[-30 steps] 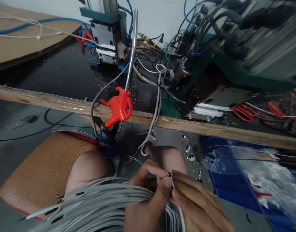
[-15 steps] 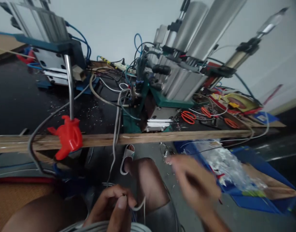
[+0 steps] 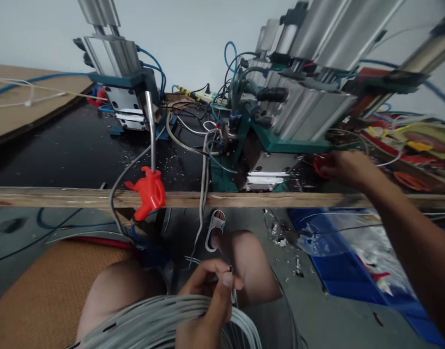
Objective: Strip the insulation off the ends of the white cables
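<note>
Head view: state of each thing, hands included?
Left hand: pinching a cable end.
Right hand: at a red handle on the bench; blurred, grip unclear.
Gray cable bundle: curved, at the lap.
Red air gun: metal tube pointing up, at the bench edge; trigger state unclear.
Blue container: open, clear plastic inside.
Sandal: worn.

The left hand (image 3: 211, 298) pinches a cable end (image 3: 230, 269) between thumb and finger, just beside a coil of grey cable (image 3: 153, 317) — the right hand (image 3: 344, 168) is at a red handle (image 3: 318, 167) over the tabletop (image 3: 73, 150), its grip too blurred to tell. A red tool (image 3: 149, 193) shows at the front edge.
</note>
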`<control>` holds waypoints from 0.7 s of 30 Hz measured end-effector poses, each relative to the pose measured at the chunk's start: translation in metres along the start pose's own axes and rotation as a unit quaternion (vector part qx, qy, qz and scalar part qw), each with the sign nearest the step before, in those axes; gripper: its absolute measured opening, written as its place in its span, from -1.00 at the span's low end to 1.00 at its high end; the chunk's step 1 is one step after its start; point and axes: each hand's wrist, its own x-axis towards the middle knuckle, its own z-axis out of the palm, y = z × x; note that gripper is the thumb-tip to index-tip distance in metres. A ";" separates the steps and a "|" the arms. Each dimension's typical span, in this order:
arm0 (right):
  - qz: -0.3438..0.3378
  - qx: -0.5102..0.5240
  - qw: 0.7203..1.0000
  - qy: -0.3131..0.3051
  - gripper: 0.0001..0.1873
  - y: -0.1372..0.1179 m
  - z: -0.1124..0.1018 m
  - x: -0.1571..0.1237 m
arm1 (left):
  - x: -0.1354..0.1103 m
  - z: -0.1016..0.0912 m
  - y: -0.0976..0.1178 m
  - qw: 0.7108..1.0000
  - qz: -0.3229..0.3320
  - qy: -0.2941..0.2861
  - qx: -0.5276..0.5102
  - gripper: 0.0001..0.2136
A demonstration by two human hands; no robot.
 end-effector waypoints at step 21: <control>-0.062 0.148 0.979 -0.124 -0.78 -0.237 0.042 -0.246 | -0.007 -0.002 0.015 0.994 0.023 -0.052 0.092 -0.65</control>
